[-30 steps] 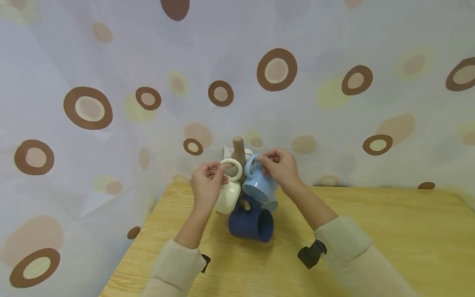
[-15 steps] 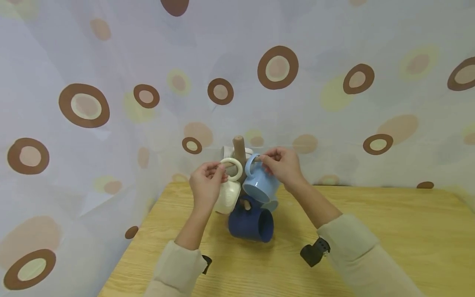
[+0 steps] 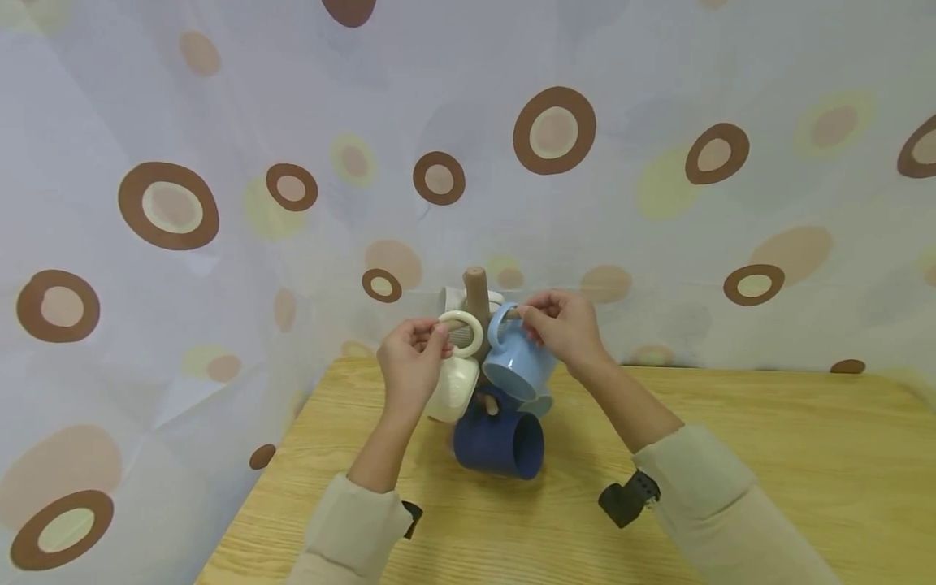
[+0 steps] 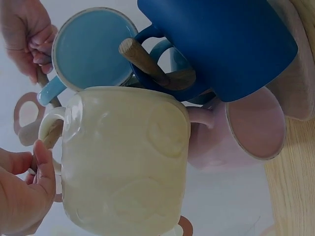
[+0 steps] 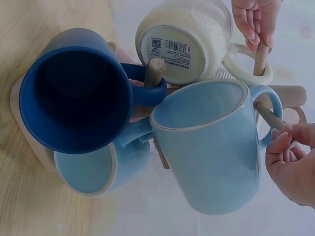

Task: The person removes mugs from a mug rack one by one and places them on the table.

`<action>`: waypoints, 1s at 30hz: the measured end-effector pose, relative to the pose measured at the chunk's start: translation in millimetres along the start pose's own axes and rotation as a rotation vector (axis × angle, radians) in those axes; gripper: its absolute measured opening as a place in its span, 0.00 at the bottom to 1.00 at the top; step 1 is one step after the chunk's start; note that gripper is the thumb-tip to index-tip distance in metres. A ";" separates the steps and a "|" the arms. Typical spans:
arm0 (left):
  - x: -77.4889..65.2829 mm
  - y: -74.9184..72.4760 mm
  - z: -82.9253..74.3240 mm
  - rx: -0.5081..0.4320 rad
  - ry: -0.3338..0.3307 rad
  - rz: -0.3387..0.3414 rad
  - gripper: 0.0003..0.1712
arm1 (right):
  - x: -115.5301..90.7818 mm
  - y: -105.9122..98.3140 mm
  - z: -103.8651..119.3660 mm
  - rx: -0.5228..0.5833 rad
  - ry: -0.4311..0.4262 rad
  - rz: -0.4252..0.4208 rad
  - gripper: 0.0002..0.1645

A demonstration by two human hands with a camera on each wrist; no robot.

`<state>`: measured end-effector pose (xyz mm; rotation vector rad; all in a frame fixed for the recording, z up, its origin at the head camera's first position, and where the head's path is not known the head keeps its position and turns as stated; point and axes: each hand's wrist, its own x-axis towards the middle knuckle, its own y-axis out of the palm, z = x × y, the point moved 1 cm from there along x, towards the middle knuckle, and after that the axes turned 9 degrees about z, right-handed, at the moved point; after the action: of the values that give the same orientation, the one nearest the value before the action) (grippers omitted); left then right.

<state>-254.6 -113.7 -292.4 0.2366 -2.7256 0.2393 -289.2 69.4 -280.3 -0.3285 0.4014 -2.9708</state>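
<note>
A wooden mug tree (image 3: 477, 291) stands on the table with mugs hung by their handles. My left hand (image 3: 411, 357) pinches the tip of the peg (image 5: 261, 58) that runs through the handle of a cream mug (image 4: 123, 162). On the other side, my right hand (image 3: 572, 331) pinches the peg (image 5: 270, 118) bearing a light blue mug (image 5: 211, 152), which hangs tilted with its mouth down. Below them a navy mug (image 3: 486, 445) hangs sideways on a lower peg, its mouth toward the right.
Low on the tree hang a pink mug (image 4: 202, 147) and a second light blue mug (image 5: 132, 164). A whitish mug (image 3: 450, 299) shows behind the post. Beneath lies a wood-grain table (image 3: 731, 455), and a spotted cloth (image 3: 629, 244) hangs close behind.
The head view has shifted slightly. Both hands keep their pinch on the pegs, and the mugs hang as before.
</note>
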 end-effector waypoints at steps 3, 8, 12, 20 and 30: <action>0.3 0.7 -0.2 0.004 0.013 -0.004 0.08 | -0.1 0.2 0.2 -0.004 0.010 -0.008 0.11; 1.2 1.8 1.0 0.010 0.020 -0.021 0.08 | -0.3 0.8 0.9 0.006 0.016 -0.017 0.11; 1.4 2.2 3.1 0.009 0.021 -0.035 0.07 | -1.0 1.9 1.5 0.022 0.014 -0.026 0.11; -1.4 5.8 4.2 -0.019 0.044 -0.050 0.07 | -0.5 0.5 -0.3 0.001 0.023 -0.039 0.11; -2.8 11.1 5.3 -0.026 0.079 -0.058 0.06 | -0.7 -5.8 -2.6 -0.037 0.001 -0.029 0.12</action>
<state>-256.3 -103.7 -299.8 0.2915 -2.6379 0.1923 -289.6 75.7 -281.3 -0.3402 0.4554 -2.9950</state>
